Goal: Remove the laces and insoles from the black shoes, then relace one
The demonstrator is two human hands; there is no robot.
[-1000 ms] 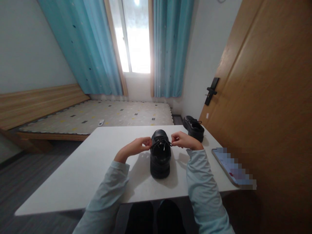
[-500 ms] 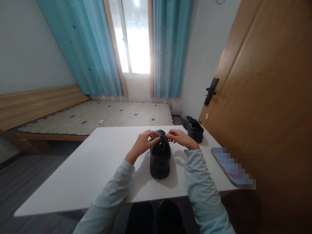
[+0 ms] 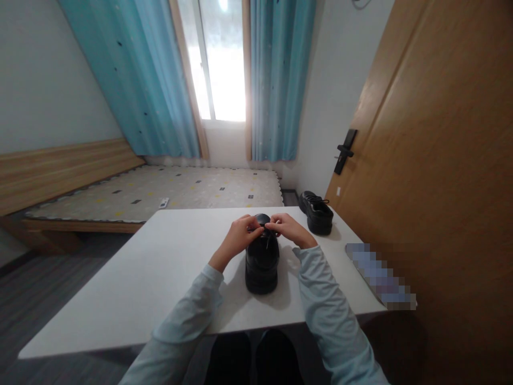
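Note:
A black lace-up shoe (image 3: 262, 262) stands on the white table (image 3: 160, 267), heel toward me. My left hand (image 3: 239, 235) and my right hand (image 3: 285, 229) meet over its front, fingers pinched on the black shoelace (image 3: 265, 235). The fingertips nearly touch above the laces. A loose lace end hangs down over the tongue. Both forearms in pale blue sleeves rest along the shoe's sides.
A second black shoe (image 3: 317, 212) sits at the table's far right corner. A blurred flat device (image 3: 379, 275) lies at the right edge. A wooden door (image 3: 433, 160) is close on the right; a bed (image 3: 160, 192) and curtained window (image 3: 222, 64) lie beyond.
My hands were apart, pulling the lace ends out to each side. They have moved inward and now meet over the shoe's laces.

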